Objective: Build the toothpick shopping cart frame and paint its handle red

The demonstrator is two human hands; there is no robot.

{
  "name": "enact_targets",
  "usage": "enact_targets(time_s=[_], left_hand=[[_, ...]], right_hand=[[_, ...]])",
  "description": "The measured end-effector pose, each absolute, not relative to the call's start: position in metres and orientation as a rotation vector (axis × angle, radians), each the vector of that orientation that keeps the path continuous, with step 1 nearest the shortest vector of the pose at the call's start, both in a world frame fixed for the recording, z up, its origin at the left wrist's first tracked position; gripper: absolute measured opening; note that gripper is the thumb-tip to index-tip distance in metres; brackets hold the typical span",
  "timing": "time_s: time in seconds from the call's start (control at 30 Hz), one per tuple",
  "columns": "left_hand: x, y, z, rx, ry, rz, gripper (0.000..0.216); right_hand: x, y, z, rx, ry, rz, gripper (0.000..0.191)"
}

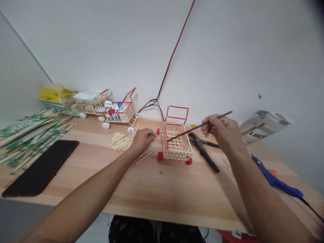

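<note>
A small shopping cart [177, 145] built of thin wooden sticks stands on the table before me, with a red handle frame, a partly red rim and red wheels. My right hand [217, 126] is closed around a slim dark paintbrush [199, 126]. The brush slants down to the left, its tip at the red left rim of the cart. Left of the cart, my left hand [144, 139] rests near the table with curled fingers; whether anything is in them is hidden. Beside it lie a pile of short sticks [121, 141] and a few loose sticks [146, 156].
Pliers [206, 153] lie right of the cart, and a blue glue gun [275, 179] farther right near a bag-like container [264, 126]. Two stick carts [118, 113] with white wheels stand back left. Packaged sticks [32, 135] and a black phone-like slab [43, 168] lie at left.
</note>
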State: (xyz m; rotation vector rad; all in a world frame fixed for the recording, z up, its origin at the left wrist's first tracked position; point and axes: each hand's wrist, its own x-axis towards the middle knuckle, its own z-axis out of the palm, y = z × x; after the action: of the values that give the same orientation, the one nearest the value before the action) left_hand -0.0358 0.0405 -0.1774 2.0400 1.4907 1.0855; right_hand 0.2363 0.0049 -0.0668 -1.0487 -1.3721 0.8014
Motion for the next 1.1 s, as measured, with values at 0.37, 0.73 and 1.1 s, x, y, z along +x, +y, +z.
enact_targets(time_s=[0.37, 0.73, 1.1], left_hand=[[-0.036, 0.039, -0.177, 2.040, 1.467, 1.086, 0.013], [-0.036, 0.039, -0.178, 2.043, 1.467, 1.104, 0.014], [-0.036, 0.040, -0.178, 2.067, 1.457, 1.083, 0.015]], right_hand=[[0.231, 0.031, -0.063, -1.103, -1.325, 0.889, 0.018], [0.226, 0.042, -0.058, -1.093, -1.360, 0.811, 0.020], [0.214, 0.020, -0.039, -1.003, -1.668, 0.477, 0.028]])
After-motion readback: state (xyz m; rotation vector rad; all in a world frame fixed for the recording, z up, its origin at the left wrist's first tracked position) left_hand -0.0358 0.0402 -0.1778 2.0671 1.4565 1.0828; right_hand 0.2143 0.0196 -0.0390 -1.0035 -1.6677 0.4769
